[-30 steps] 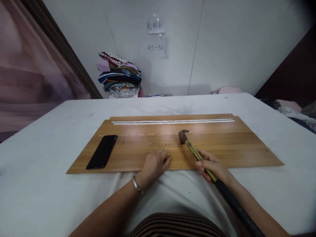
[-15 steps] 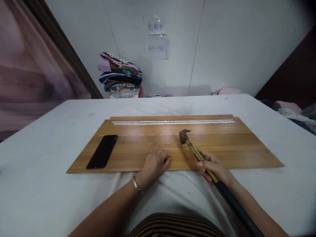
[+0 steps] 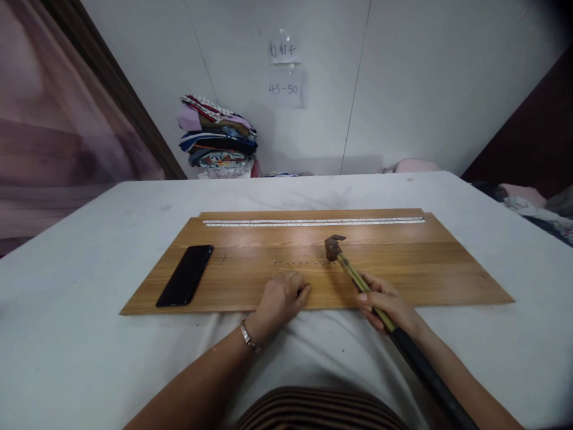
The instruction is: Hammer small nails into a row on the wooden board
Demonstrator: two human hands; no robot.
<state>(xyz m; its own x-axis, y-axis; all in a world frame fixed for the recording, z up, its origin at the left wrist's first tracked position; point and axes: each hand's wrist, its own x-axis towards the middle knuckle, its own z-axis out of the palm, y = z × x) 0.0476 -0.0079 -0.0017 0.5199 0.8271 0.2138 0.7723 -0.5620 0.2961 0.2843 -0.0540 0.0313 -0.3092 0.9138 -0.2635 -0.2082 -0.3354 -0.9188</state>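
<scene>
White-covered table (image 3: 89, 257), wooden board (image 3: 403, 263) on top. Left hand (image 3: 282, 295) loosely curled on board; right hand (image 3: 387, 301) wrapped round handle of claw hammer (image 3: 362, 283).

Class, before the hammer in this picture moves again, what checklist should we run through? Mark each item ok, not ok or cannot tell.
1. Right hand gripping the hammer: ok, fingers around the handle.
2. Left hand away from the hammer's head: ok, it rests on the board with a gap between.
3. Phone off the board: not ok, it lies on the left part.
4. White strips apart from the hammer: ok, along the far edge.
5. Small specks in a row all upright: cannot tell, too small.
</scene>
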